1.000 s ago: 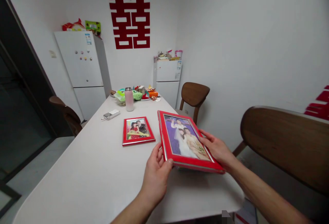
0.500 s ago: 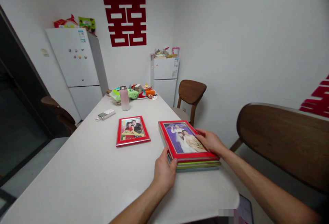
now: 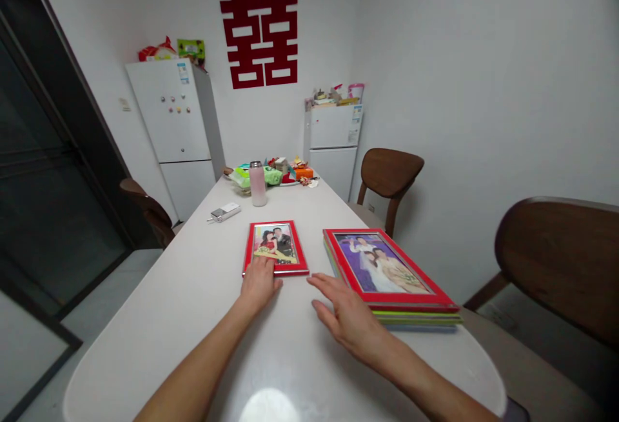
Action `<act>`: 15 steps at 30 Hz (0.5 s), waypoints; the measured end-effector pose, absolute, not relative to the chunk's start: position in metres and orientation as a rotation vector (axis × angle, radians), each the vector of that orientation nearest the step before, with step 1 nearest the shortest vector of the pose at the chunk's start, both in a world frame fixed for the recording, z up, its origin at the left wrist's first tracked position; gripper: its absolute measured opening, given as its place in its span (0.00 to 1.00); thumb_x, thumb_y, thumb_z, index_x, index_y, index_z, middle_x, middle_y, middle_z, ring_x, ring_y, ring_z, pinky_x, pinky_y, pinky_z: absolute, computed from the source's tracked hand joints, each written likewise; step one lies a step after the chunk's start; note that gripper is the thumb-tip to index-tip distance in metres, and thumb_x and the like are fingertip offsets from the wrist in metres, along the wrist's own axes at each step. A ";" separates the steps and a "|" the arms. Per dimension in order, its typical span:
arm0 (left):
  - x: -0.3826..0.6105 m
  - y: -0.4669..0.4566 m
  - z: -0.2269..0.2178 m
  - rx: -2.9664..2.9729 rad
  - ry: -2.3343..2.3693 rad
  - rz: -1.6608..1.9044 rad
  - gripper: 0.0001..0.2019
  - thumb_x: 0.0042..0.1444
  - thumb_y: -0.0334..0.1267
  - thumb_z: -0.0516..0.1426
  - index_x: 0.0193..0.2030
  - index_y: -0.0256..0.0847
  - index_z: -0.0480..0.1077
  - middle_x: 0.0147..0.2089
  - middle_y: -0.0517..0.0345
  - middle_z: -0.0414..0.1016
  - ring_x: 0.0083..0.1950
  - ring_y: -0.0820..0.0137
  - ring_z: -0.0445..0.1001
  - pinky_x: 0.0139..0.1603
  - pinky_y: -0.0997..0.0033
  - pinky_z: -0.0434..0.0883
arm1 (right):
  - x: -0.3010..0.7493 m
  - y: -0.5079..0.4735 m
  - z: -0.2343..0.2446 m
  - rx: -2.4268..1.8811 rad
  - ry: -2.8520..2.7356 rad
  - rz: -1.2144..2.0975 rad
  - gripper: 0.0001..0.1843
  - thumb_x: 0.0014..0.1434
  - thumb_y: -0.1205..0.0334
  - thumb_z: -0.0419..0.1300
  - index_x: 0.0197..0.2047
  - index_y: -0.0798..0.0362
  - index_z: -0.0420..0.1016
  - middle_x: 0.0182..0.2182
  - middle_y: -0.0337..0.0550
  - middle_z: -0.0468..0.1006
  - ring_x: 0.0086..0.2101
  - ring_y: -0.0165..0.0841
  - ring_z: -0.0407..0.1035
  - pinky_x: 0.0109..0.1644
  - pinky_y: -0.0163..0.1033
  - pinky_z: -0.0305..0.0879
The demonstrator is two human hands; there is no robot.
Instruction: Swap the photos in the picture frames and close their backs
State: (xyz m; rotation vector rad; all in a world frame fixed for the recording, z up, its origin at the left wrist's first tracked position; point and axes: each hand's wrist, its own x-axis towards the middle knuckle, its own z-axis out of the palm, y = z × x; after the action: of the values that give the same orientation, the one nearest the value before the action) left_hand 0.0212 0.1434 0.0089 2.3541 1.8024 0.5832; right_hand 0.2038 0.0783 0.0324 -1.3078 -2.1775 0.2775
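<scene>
A small red picture frame [image 3: 301, 253] lies face up on the white table, its photo showing two people. My left hand [image 3: 260, 285] reaches over its near edge, fingertips resting on the photo and thumb apart. To the right is a stack of larger picture frames; the top frame [image 3: 387, 267] is red with a purple-backed photo, and green and blue-grey frame edges show beneath it. My right hand [image 3: 345, 315] is just left of the stack's near corner, fingers spread and empty, pointing toward the small frame.
A pink bottle [image 3: 258, 184], a small grey-white device [image 3: 225, 212] and a pile of snack packets [image 3: 273, 175] stand farther along the table [image 3: 159, 338]. Brown chairs [image 3: 391, 173] flank it. Two white fridges [image 3: 333, 128] are at the far wall.
Both hands have let go of the frame stack, which now rests on the table. My left hand has moved onto the small frame; my right hand has come left. The view has turned left.
</scene>
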 end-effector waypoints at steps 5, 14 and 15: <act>0.018 0.091 0.007 2.442 1.753 0.538 0.13 0.46 0.37 0.55 0.40 0.39 0.64 0.43 0.51 0.65 0.48 0.60 0.61 0.49 0.60 0.58 | 0.184 0.079 0.000 -1.561 -2.169 0.283 0.23 0.51 0.65 0.48 0.50 0.64 0.62 0.46 0.58 0.68 0.46 0.39 0.61 0.50 0.43 0.56; 0.010 -0.001 -0.010 2.452 1.454 0.675 0.32 0.36 0.54 0.59 0.47 0.39 0.60 0.46 0.49 0.62 0.46 0.57 0.60 0.48 0.55 0.59 | 0.186 0.037 0.021 -1.305 -1.958 0.562 0.21 0.52 0.60 0.48 0.49 0.53 0.65 0.50 0.51 0.64 0.51 0.40 0.56 0.54 0.49 0.51; 0.010 -0.006 -0.010 2.467 1.418 0.693 0.32 0.35 0.54 0.60 0.47 0.40 0.61 0.45 0.51 0.62 0.45 0.57 0.60 0.47 0.55 0.59 | 0.185 0.022 0.020 -1.182 -1.941 0.656 0.20 0.53 0.59 0.47 0.49 0.49 0.65 0.51 0.47 0.63 0.52 0.39 0.55 0.54 0.48 0.51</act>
State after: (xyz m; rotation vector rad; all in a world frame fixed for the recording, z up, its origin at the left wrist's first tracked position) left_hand 0.0096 -0.0063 -0.0104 2.4667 1.4179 0.6933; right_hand 0.1853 0.0224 0.0205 -1.1820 -1.9415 0.6561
